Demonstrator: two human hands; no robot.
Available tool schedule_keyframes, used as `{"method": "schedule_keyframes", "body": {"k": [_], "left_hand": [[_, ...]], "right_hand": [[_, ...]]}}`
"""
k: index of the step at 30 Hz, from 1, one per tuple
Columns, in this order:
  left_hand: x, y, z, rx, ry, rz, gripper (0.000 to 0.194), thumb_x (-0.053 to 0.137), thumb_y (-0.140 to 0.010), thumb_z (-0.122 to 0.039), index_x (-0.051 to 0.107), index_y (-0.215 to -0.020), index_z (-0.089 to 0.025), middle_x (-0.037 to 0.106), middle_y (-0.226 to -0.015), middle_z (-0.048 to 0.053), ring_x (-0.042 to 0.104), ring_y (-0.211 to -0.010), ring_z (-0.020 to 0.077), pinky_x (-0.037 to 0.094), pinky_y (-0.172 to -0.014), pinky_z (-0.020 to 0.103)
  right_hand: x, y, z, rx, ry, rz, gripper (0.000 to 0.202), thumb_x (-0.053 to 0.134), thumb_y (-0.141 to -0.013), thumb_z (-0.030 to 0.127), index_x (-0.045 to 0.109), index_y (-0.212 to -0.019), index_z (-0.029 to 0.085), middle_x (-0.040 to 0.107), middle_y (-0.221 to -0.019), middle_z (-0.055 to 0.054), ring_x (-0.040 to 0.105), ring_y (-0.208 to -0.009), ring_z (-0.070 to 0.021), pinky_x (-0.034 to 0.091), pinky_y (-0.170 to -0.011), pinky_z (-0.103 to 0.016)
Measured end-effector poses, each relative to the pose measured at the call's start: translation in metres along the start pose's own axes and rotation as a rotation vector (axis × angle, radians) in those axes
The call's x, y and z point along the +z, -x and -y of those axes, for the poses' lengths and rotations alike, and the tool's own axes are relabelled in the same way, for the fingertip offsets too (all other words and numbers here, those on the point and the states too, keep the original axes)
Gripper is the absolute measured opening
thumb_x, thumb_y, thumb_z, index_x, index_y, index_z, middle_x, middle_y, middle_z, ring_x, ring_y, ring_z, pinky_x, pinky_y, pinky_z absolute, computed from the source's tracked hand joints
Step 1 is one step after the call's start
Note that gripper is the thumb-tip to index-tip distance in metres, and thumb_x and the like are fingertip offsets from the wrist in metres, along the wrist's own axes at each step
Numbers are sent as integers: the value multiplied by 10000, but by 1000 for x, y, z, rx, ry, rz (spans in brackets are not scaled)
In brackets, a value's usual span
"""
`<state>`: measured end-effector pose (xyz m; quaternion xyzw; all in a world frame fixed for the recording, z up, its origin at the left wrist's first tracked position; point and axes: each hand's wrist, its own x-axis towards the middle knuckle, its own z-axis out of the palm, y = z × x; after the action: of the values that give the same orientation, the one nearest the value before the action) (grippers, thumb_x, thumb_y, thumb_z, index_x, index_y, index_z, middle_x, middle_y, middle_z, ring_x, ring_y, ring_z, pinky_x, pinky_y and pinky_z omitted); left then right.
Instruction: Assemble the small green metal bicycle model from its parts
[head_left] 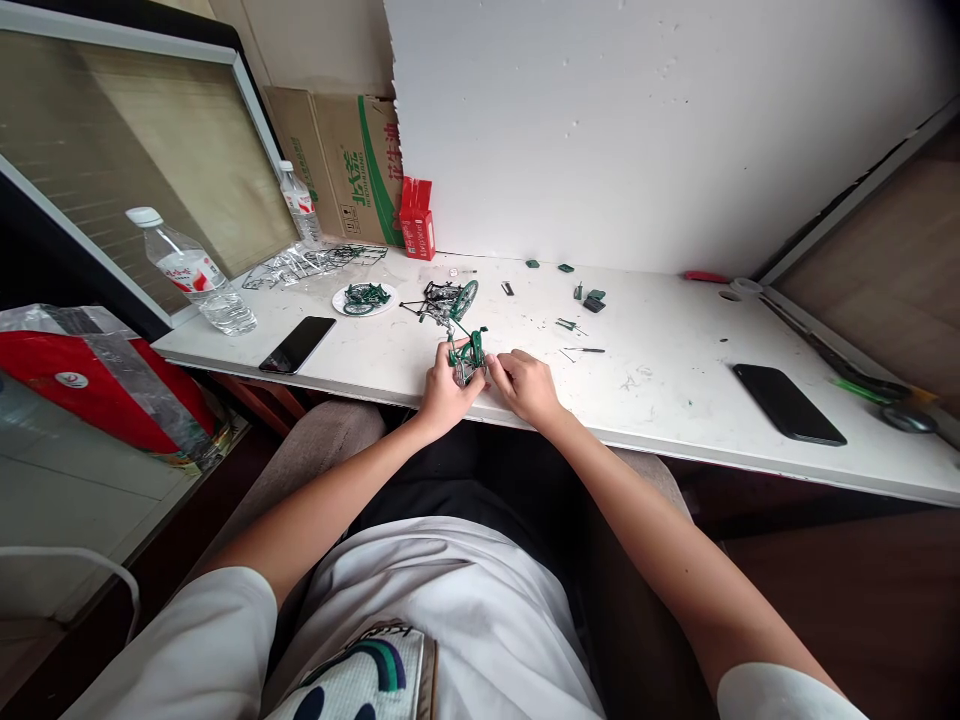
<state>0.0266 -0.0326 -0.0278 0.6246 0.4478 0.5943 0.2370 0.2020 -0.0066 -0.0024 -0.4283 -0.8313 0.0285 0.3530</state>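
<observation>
Above the desk's near edge, my left hand (445,395) is closed around a small green model bicycle (470,350) with thin metallic parts. My right hand (525,385) is beside it, fingers curled and the thumb tip close to the model's right side. Whatever is between those fingers, if anything, is hidden. Just beyond the model lie a spoked green wheel (466,299) and a heap of dark thin parts (441,300). I cannot tell whether that wheel joins the held model. Further left, a white plate (340,302) carries more green wheeled parts (366,297).
On the white desk (637,400) lie a thin dark-handled tool (589,350), small green pieces (594,300) and two phones, left (298,345) and right (787,403). Two water bottles (196,275), a red box (417,218) and a carton (345,165) stand at the left.
</observation>
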Motion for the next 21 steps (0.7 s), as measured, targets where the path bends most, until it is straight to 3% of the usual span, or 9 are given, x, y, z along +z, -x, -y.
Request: {"method": "schedule_keyframes", "body": {"k": [5,9,21], "left_hand": [[2,-1,3,-24,27,-21,512,759,-928,-299,509,-1369,-221,793,-1103,92,811,-923,220,669,-831,332],[0,-3,8,-55,107,47,537,743,-939,-316,483,-1401,-231,786,-1111,83,813,-856,204,675,-755,317],[-3,-6,7,-123,280,199,636,746,-929,-296,446,-1486,-229,765,-1217,140,827,-852,224,701,-754,346]], "right_hand": [[-2,0,-2,-62,-179,-31,291,533,-1098,472,693,-1124,231,752,-1033,-87,683,-920,-223,514,-731,-320],[1,1,-7,-120,-242,-61,276,510,-1112,420,722,-1100,243,781,-1168,-93,711,-1095,-247,585,-811,-353],[10,4,-13,-17,-164,-105,363,573,-1074,508,811,-1078,234,839,-1088,-72,790,-835,-244,611,-739,-362]]}}
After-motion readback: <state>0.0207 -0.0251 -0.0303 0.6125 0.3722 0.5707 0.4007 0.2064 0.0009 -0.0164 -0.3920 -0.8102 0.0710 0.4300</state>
